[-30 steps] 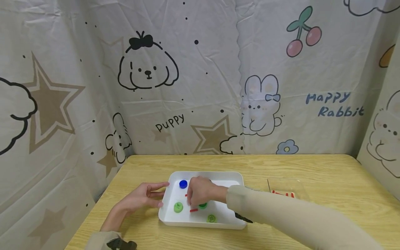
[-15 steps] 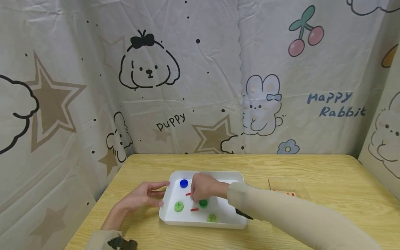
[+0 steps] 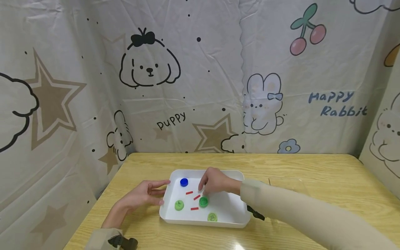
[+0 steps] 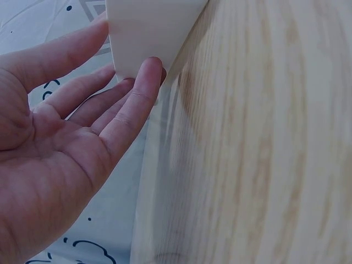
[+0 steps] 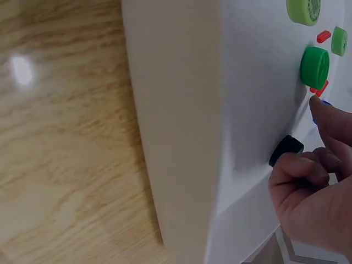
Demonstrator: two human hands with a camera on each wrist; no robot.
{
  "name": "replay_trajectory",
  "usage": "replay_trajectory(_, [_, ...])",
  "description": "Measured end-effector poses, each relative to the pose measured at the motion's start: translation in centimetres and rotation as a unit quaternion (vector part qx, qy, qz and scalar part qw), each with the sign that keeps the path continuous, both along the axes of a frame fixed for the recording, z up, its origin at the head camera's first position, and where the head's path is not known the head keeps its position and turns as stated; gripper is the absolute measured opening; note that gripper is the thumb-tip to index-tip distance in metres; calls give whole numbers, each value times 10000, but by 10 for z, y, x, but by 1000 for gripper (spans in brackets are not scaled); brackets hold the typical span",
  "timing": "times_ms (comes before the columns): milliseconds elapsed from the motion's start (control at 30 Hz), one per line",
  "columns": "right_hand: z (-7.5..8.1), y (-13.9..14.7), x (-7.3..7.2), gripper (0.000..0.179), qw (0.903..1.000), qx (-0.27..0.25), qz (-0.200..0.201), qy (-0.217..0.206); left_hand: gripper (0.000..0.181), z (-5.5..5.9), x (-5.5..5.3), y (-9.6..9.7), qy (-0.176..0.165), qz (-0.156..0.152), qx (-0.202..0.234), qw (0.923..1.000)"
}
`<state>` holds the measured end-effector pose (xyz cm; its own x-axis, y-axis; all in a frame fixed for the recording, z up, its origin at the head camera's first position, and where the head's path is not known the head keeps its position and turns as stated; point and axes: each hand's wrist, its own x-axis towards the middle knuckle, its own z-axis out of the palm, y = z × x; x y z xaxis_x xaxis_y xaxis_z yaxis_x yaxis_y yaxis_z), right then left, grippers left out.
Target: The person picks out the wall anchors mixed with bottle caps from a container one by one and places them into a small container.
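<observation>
A white tray holds several bottle caps and three short red sticks. My left hand rests spread fingers against the tray's left end; in the left wrist view its fingertips touch the outer wall. My right hand is over the tray, thumb and forefinger apart with nothing between them. Just below its fingertips are a dark green cap and a red stick. The other red sticks lie above and below that one. In the right wrist view, a black cap shows beside the curled fingers; the hand hides it in the head view.
Also in the tray are a blue cap, a light green cap and a yellow-green cap. A clear box stands right of the tray, partly behind the right sleeve. A printed curtain hangs behind the wooden table.
The right hand has let go of a red stick between the other two and moved back and right. Its thumb and forefinger have parted. The left hand stays at the tray.
</observation>
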<state>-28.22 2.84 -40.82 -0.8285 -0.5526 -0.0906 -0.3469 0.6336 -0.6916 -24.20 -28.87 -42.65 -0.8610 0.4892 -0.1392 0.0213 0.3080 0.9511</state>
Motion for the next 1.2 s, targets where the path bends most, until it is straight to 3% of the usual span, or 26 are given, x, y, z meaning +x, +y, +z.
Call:
replay_trajectory(800, [-6,-2,3,16,9987,-182,55,-468,80,0,0,0,7,40,-43,10000])
replay_trajectory(1200, [-7,1,5,14,9970,-200,-240,-714,80,-1,-1,-1,27,29,-8,10000])
